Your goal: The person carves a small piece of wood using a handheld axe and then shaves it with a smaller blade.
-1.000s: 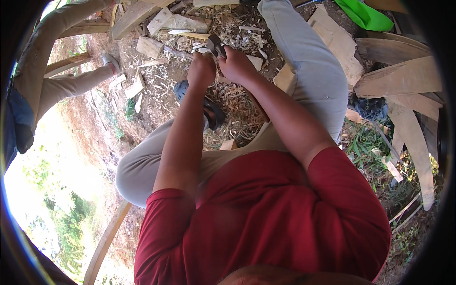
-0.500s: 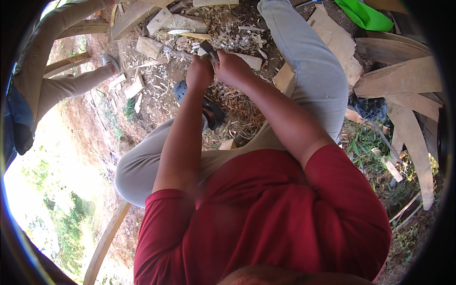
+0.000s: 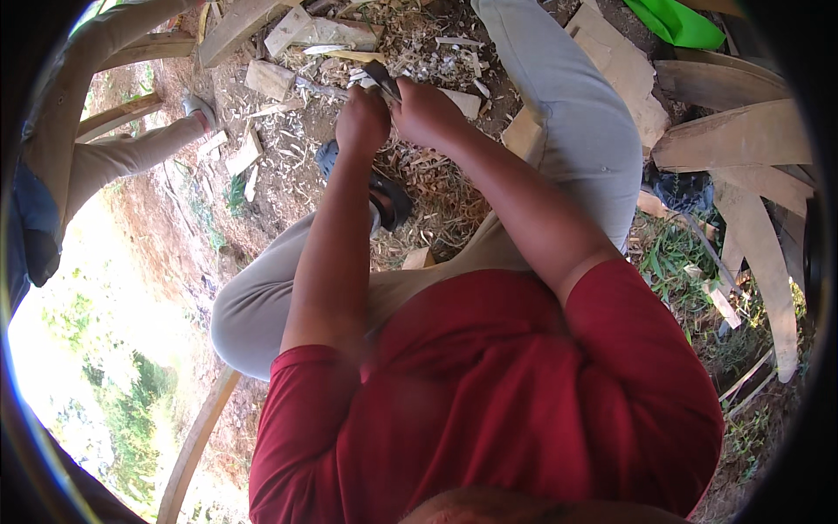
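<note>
My left hand [image 3: 363, 120] and my right hand [image 3: 428, 112] are close together over the wood-chip-covered ground, both with fingers curled. A tool with a dark, blocky head [image 3: 379, 75] sticks up between them, against my right hand's fingers; its exact kind and the grip on it are partly hidden. From my left hand's far side a thin greyish stick-like piece [image 3: 321, 89] runs left toward a short wood block [image 3: 270, 79]. Whether my left hand holds that piece is hard to see, as its fingers face away.
Pale wood shavings [image 3: 441, 179] litter the ground between my legs. Cut boards [image 3: 336, 35] lie ahead; curved planks [image 3: 733, 140] are stacked at right beside a bright green sheet [image 3: 676, 22]. Another person's leg [image 3: 140, 153] reaches in at left. My sandalled foot [image 3: 390, 203] is below my hands.
Both hands and the dark-headed tool have shifted very slightly, up and to the left in the picture. The view itself has moved a little; the grips look the same.
</note>
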`<act>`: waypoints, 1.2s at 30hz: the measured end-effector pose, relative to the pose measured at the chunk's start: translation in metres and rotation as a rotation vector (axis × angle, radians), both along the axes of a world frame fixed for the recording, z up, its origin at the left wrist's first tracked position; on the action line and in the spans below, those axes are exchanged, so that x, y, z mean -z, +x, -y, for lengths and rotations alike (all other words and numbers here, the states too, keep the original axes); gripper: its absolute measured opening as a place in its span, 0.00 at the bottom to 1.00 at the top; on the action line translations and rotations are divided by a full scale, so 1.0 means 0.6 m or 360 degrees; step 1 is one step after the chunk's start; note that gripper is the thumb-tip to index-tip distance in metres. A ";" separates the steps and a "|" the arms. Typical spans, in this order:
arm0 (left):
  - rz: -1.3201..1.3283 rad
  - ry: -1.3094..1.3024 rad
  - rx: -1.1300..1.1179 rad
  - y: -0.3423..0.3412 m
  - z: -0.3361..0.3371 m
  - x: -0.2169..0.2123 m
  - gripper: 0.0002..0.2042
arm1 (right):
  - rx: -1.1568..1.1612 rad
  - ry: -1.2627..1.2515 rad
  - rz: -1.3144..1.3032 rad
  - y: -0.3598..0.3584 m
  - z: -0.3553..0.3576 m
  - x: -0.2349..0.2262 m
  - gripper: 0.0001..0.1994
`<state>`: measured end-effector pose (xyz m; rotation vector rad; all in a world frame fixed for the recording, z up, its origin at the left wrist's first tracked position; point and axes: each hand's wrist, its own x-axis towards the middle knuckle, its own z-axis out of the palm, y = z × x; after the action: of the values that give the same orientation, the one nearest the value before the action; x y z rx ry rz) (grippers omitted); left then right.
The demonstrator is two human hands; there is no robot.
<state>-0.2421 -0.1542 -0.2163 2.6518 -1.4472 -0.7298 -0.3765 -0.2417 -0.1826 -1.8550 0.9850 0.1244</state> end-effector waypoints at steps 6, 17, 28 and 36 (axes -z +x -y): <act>-0.0094 -0.0060 0.0030 0.016 0.005 0.049 0.15 | 0.0066 -0.0104 0.0019 -0.004 0.003 0.031 0.15; -0.0198 -0.0036 -0.0178 0.024 0.019 0.040 0.15 | 0.0086 -0.0005 -0.0092 -0.005 0.021 0.059 0.16; -0.0109 -0.0107 0.0215 0.012 0.010 0.017 0.15 | 0.0037 -0.0052 -0.0093 -0.003 0.005 0.054 0.16; -0.0056 0.0073 0.0324 0.008 0.033 0.005 0.20 | 0.0120 -0.0048 -0.0099 -0.007 0.028 0.078 0.14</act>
<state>-0.2376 -0.1740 -0.2192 2.5351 -1.7290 -0.8288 -0.3807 -0.2583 -0.2296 -1.8486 1.1040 0.1232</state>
